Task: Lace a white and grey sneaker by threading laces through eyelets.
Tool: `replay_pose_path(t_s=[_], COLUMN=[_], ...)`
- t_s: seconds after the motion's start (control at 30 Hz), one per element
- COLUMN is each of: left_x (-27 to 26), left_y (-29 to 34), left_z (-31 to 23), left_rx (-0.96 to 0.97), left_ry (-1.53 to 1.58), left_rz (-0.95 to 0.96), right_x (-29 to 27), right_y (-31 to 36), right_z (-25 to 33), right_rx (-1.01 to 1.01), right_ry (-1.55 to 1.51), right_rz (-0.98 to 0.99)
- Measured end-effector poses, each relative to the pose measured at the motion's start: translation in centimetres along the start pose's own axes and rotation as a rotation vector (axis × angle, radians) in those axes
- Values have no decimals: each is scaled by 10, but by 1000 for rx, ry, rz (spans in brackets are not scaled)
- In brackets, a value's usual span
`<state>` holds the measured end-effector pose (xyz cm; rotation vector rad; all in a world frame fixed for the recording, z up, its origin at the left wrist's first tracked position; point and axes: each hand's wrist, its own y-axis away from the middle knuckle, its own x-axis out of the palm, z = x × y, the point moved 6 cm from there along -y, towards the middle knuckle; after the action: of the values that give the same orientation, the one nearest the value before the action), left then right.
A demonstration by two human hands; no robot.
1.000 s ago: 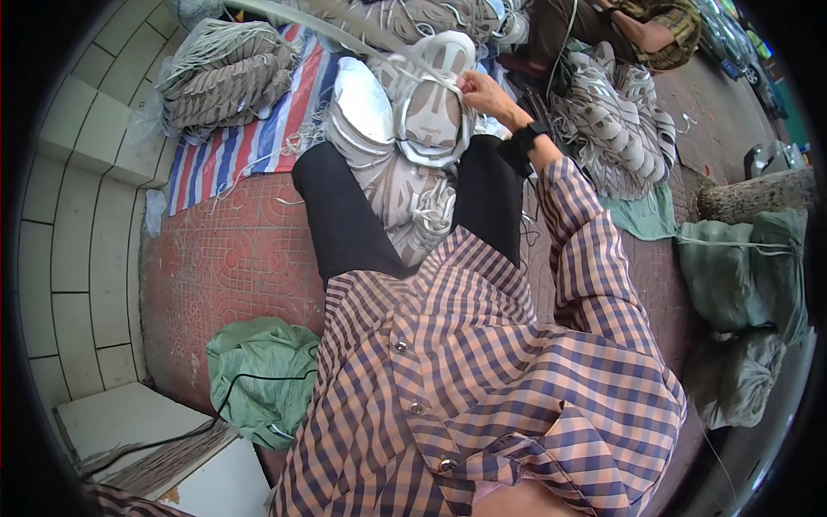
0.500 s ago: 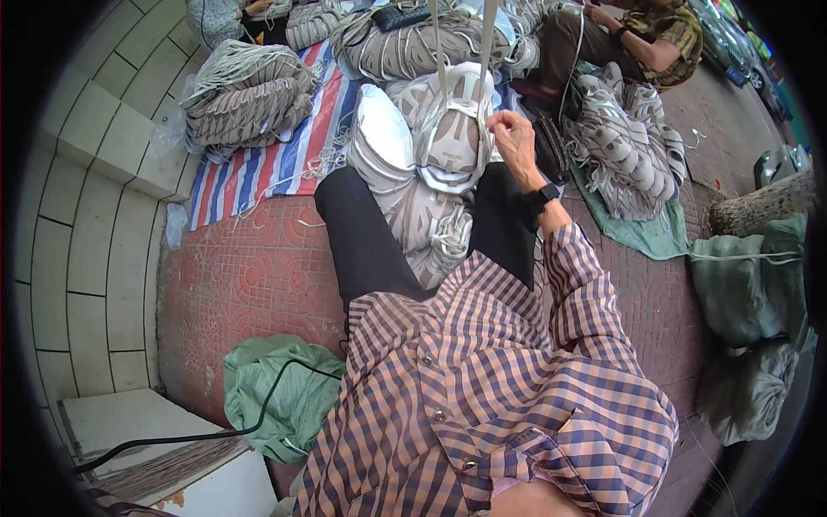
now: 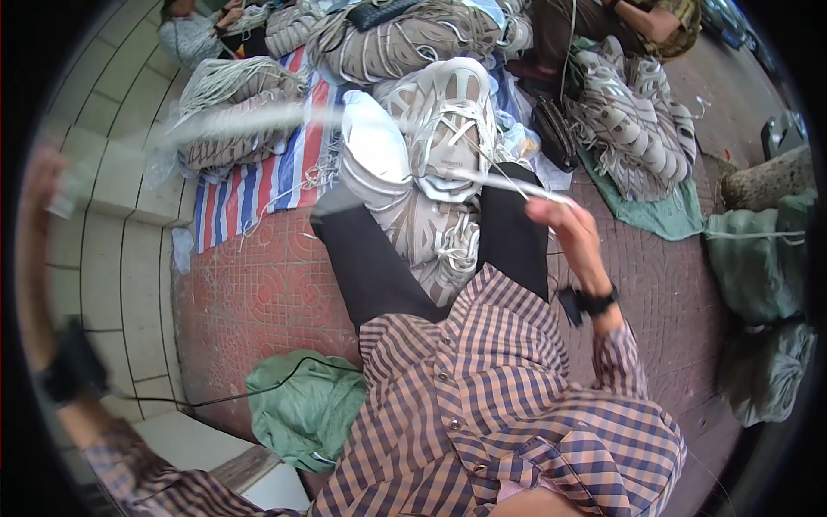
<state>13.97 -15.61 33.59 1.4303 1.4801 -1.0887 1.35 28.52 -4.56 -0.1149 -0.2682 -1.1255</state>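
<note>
A grey-and-white sneaker (image 3: 450, 129) lies sole-down between my knees, on top of other sneakers, its white laces crossed over the tongue. Out to the right, past the shoe's side, my right hand (image 3: 573, 231) pinches a white shoelace (image 3: 491, 179) drawn taut from the shoe. My left hand (image 3: 47, 185) is at the far left edge, smeared by motion. A blurred white lace end (image 3: 250, 122) stretches from the shoe toward it, and its fingers appear closed on that lace. Left of the shoe stands a stack of white, sole-shaped pieces (image 3: 376, 142).
Bundles of sneakers lie at the back (image 3: 405, 43), back left (image 3: 241, 108) and right (image 3: 633, 121). Striped sheeting (image 3: 258, 194) covers the paving. A green sack (image 3: 306, 405) sits near my left side. A tiled wall (image 3: 133, 258) borders the left. Two people sit at the back.
My left hand has come into view at the far left. My right hand has moved right and nearer to me. The laces, which ran upward, now stretch out to both sides.
</note>
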Motion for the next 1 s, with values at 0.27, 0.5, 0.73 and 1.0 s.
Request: replay_pose_path(t_s=[0.27, 0.5, 0.73, 1.0], left_x=[307, 378, 396, 387], left_y=[-36, -129, -150, -153], left_z=[32, -99, -100, -90], left_rx=[-125, 168, 148, 63], left_ry=[329, 123, -32, 179], left_rz=[-243, -337, -319, -310], right_x=[-105, 15, 64, 61], right_y=[109, -90, -163, -153], right_z=[-61, 20, 26, 22], right_rx=[558, -152, -383, -357], right_ry=[793, 599, 1172, 1008], right_rz=[-129, -179, 57, 17])
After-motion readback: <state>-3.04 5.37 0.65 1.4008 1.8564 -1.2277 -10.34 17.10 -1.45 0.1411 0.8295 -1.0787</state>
